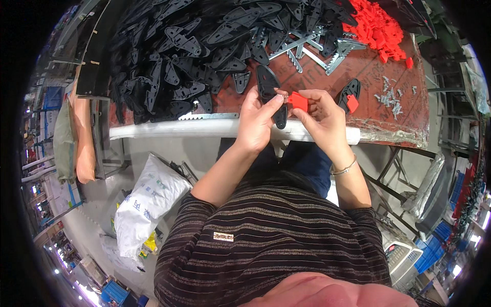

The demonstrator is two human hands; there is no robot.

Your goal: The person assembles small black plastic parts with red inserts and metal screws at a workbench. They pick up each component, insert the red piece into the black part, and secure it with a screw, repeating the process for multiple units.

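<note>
My left hand (259,118) is closed around a long black plastic handle piece (267,84) held upright over the table's front edge. Facing it, my right hand (323,116) pinches a small red plastic tab (298,101) between thumb and fingers. The red tab's left end meets my left fingertips, close to the black piece; whether it touches that piece I cannot tell. To the right, another black handle piece (349,88) lies on the table with a red tab (352,104) against it.
A big heap of black handle pieces (204,56) covers the table's left and middle. Toothed metal blades (307,48) lie beyond my hands, with a pile of red tabs (381,30) at the far right. Small springs or screws (391,97) are scattered right. A white padded tube (174,129) lines the front edge.
</note>
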